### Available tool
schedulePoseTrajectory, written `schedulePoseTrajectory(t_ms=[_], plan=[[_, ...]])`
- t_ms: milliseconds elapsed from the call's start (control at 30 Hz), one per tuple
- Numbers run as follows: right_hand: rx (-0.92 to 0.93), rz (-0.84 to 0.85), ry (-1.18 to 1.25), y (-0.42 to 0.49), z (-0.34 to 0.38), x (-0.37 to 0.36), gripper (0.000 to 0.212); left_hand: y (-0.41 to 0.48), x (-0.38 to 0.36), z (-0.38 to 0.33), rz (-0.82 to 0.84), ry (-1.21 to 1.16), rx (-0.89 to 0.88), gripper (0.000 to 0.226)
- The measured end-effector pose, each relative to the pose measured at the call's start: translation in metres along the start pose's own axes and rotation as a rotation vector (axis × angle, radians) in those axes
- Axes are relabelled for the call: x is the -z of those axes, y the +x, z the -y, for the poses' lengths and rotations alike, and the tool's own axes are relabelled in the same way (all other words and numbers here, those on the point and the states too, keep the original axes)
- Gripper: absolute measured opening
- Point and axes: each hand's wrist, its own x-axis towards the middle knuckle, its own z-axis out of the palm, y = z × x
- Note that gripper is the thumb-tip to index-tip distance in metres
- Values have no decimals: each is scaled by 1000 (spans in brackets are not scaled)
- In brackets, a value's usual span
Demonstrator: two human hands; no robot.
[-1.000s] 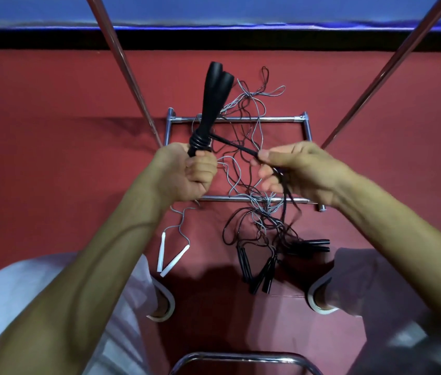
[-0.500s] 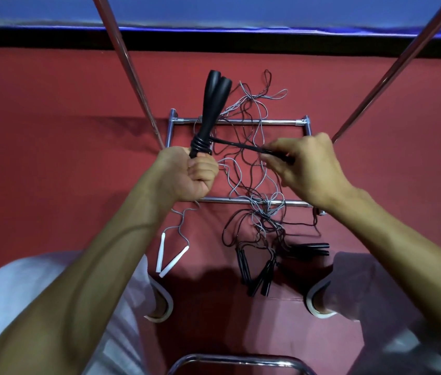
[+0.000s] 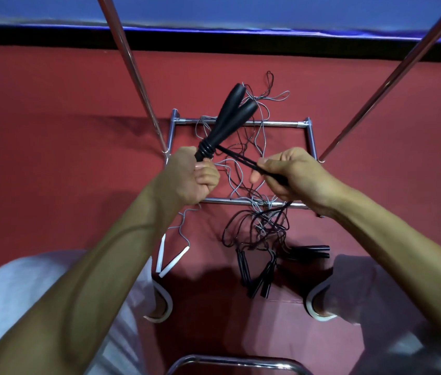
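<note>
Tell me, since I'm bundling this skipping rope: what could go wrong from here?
1. The cord seems to run from the right hand down toward the tangled ropes below; it could snag there.
2. Only a few coils sit round the handles above the left hand; slack could let them slip off.

Prob. a gym or sports room, indoors. Red matting (image 3: 51,163) covers the floor, w/ a blue strip (image 3: 241,9) along the far edge. A chrome tube frame (image 3: 241,122) lies on it, and two slanted chrome poles (image 3: 132,77) rise beside it. Skipping gear all over: a black-handled skipping rope (image 3: 230,117) up front, a tangle of ropes (image 3: 262,234) on the floor, incl. a white-handled one (image 3: 172,263).
</note>
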Motion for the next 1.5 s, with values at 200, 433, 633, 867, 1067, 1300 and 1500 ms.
schedulePoseTrajectory(t_ms=[200,433,633,867,1067,1300,1500], plan=[[28,15,111,-1,6,-6,38,7,-7,7,-196,371,-485,33],[-199,169,468,-8,3,-23,31,8,-9,12,-690,1073,-1171,44],[-358,322,641,-3,11,-7,27,14,-9,22,-721,1413,-1407,40],[-390,215,338,-4,14,-3,29,5,-12,18,-738,1627,-1197,32],[215,50,-613,-14,14,-1,13,2,-7,17,-670,1790,-979,33],[318,153,-701,-13,13,21,33,2,-6,8,-307,1712,-783,50],[142,66,-283,-4,-4,20,34,-3,-5,0,125,1516,-946,55]])
